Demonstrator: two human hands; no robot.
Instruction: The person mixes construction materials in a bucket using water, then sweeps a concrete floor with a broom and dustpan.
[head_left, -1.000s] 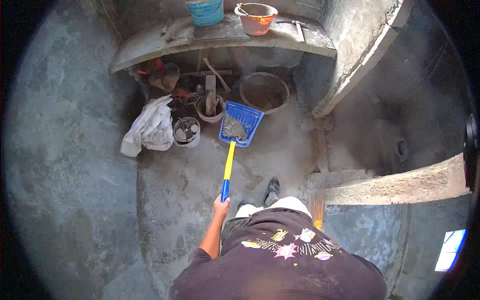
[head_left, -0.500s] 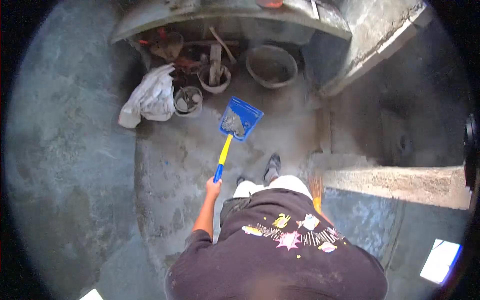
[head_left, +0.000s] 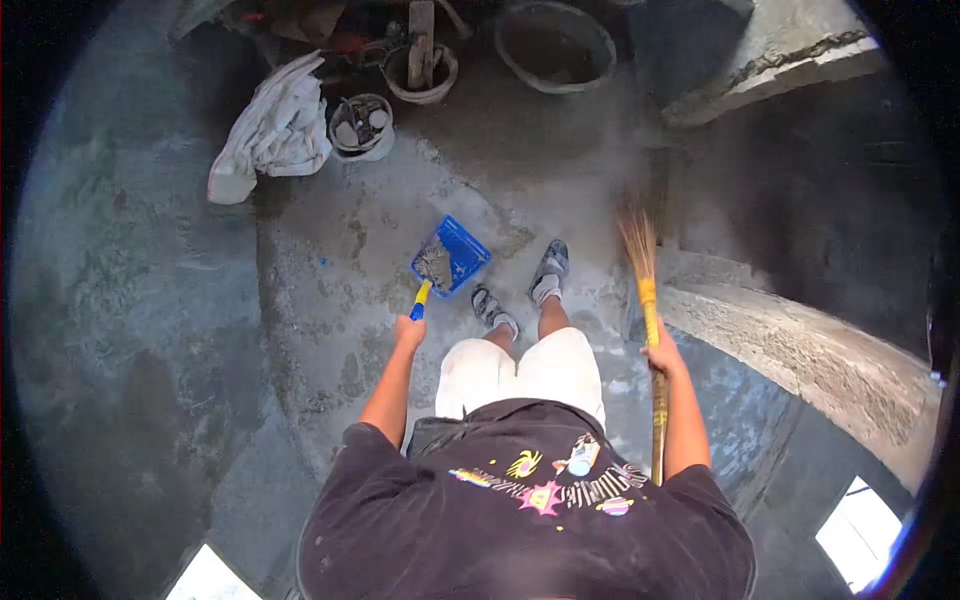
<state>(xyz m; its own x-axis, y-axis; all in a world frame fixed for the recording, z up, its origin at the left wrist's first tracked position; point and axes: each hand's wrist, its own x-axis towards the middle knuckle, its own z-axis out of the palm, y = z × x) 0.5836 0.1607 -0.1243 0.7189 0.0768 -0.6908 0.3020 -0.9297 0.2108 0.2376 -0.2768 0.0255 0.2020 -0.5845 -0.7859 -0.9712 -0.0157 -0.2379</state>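
Observation:
My left hand [head_left: 409,331] is closed round the blue end of the yellow handle of a dustpan [head_left: 466,252]. The pan is blue and carries a heap of grey debris [head_left: 433,264] on its handle side. On the other side, my right hand [head_left: 662,352] grips the stick of a broom [head_left: 648,290] just below its yellow binding. The broom's thin straw bristles point forward, away from my body. My two feet stand between the dustpan and the broom.
A crumpled white sack [head_left: 275,130] lies ahead on the left, beside a bucket of odds and ends [head_left: 363,153]. Farther off are a bucket with a wooden piece [head_left: 424,97] and a round basin [head_left: 556,88]. A rough concrete ledge [head_left: 800,345] curves along the right.
The dustpan has come back closer to my feet. My right hand and the broom, mostly hidden before, now show in full on the right. The view has tilted down toward my body.

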